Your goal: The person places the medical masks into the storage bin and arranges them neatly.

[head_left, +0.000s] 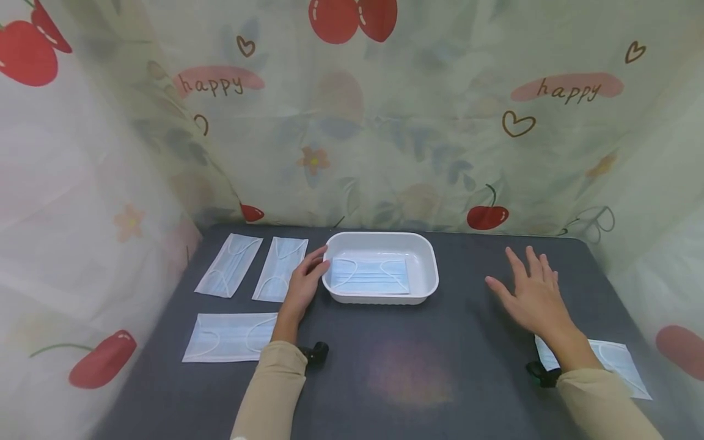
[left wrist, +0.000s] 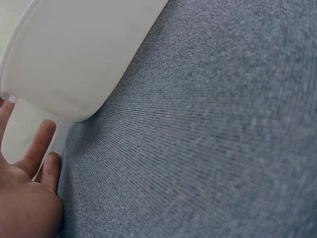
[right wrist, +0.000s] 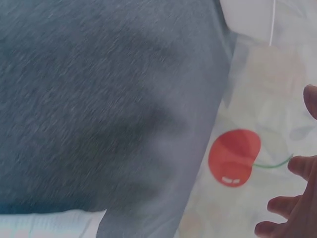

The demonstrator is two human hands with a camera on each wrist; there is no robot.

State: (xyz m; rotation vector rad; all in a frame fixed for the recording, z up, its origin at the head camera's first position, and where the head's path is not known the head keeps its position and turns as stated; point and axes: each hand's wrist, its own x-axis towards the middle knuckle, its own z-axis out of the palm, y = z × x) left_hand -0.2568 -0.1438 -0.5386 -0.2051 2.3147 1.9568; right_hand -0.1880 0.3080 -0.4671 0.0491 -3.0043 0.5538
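A white plastic tray (head_left: 379, 299) sits at the far middle of the table, with one blue face mask (head_left: 374, 284) lying flat in it. My left hand (head_left: 302, 281) is at the tray's left end, its fingertips touching the rim. In the left wrist view, some of its fingers (left wrist: 42, 144) stretch out beside the tray wall (left wrist: 74, 64), loose and apart from it. My right hand (head_left: 533, 299) hovers over the right side of the table with fingers spread and nothing in it. Under the right wrist lies another face mask (head_left: 618, 360), partly hidden by the forearm.
Left of the tray lie two upright-turned face masks (head_left: 229, 266) and, nearer, a sideways one (head_left: 228, 339) partly covered by the left wrist. The dark grey table (head_left: 396, 366) meets a printed curtain (head_left: 385, 153) at the back and sides.
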